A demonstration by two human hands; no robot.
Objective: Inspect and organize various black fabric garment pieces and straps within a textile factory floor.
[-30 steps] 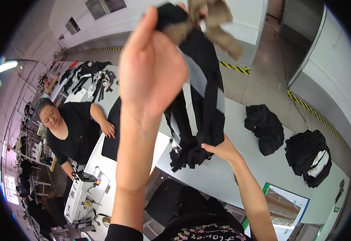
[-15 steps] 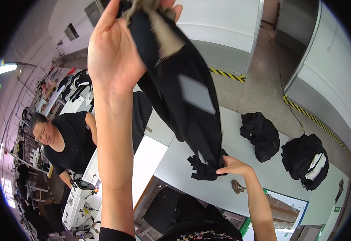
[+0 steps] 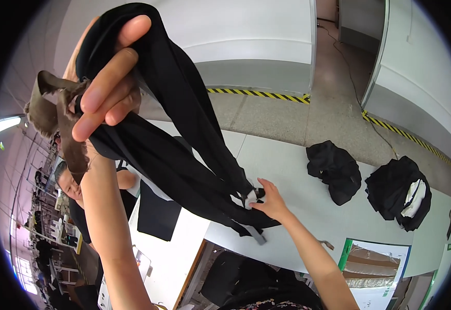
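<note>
My left hand [image 3: 113, 85] is raised at the upper left, its fingers curled around long black cloth [image 3: 192, 93]. A frayed taupe fabric strip [image 3: 72, 150] is gripped in the same hand and dangles beside the fingers. From there the black cloth runs down to the right in two long lengths. At their lower end, over the table, my right hand [image 3: 273, 202] pinches the cloth beside a small white piece [image 3: 251, 199]. Exactly how its fingertips close on the fabric is partly hidden.
On the pale table [image 3: 282, 155] lie a black cloth bundle [image 3: 334, 173] and another bundle [image 3: 385, 188] with white in it. A flat black piece [image 3: 158, 212] lies left. A person [image 3: 71, 181] sits behind my left arm. Striped tape [image 3: 261, 94] marks the floor.
My left hand has moved left and turned, its fingers now wrapped over the cloth. The cloth has spread into two lengths. My right hand has moved slightly left and up.
</note>
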